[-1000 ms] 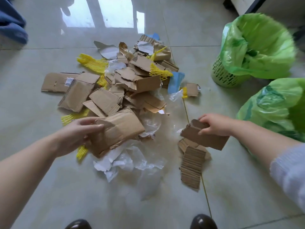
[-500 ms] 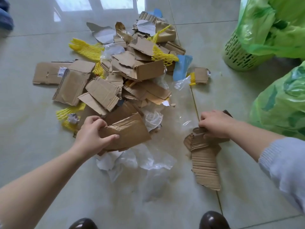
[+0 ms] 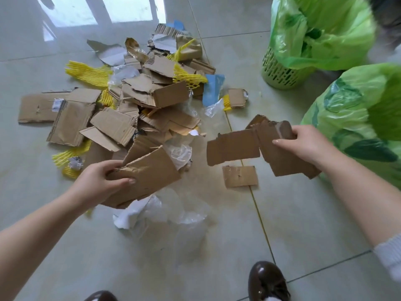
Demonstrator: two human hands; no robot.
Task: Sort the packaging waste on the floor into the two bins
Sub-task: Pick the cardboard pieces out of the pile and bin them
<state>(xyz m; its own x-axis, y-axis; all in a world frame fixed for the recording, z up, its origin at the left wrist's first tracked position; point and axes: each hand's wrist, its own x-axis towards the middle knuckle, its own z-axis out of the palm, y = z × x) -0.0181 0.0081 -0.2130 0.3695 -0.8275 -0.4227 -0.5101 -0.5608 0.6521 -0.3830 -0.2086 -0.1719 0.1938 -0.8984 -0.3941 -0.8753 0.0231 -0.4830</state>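
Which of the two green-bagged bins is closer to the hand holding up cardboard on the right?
The nearer bin, at the right edge, beside the right hand. The other bin shows its slotted basket wall farther up.

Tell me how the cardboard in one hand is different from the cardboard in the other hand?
The left hand grips one broad, creased cardboard sheet low over the pile. The right hand holds a bunch of cardboard strips, several pieces fanned out and lifted clear of the floor, close to the near green bag. The sheet looks lighter, the strips darker. Both are torn brown cardboard.
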